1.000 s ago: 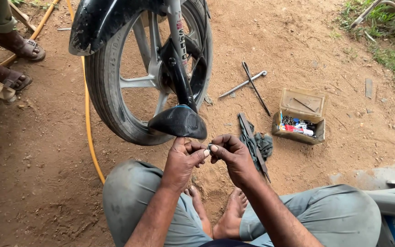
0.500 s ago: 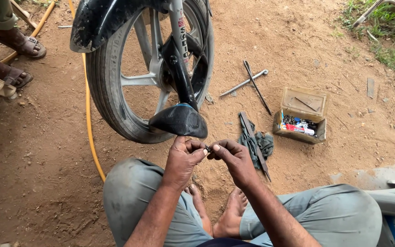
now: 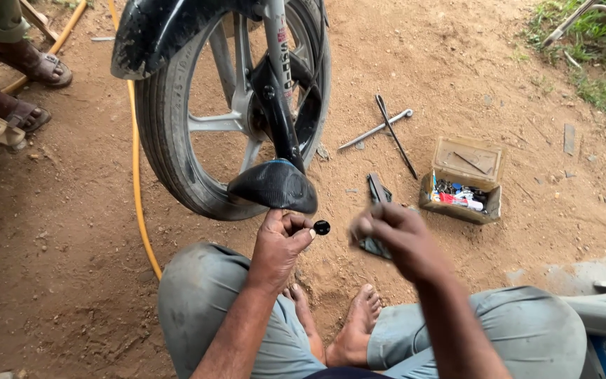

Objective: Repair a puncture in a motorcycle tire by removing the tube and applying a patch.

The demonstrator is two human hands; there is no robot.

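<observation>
My left hand (image 3: 280,244) pinches a small black round cap (image 3: 322,227) between thumb and fingertips, just below a black rubber tube (image 3: 273,186) that hangs out of the motorcycle wheel (image 3: 177,151). My right hand (image 3: 394,235) is blurred and sits apart to the right, its fingers curled; whether it holds anything I cannot tell. Both hands hover above my bare feet (image 3: 348,326) and grey trousers.
A small open box of bits (image 3: 463,184) sits on the dirt at right. A cross wrench (image 3: 385,129) lies behind it, black tools (image 3: 377,189) near my right hand. A yellow hose (image 3: 137,175) runs left of the wheel. Another person's sandalled feet (image 3: 33,84) stand top left.
My hands were joined together on the small piece; now they have parted. The right hand pulled away to the right, and the left keeps the black cap.
</observation>
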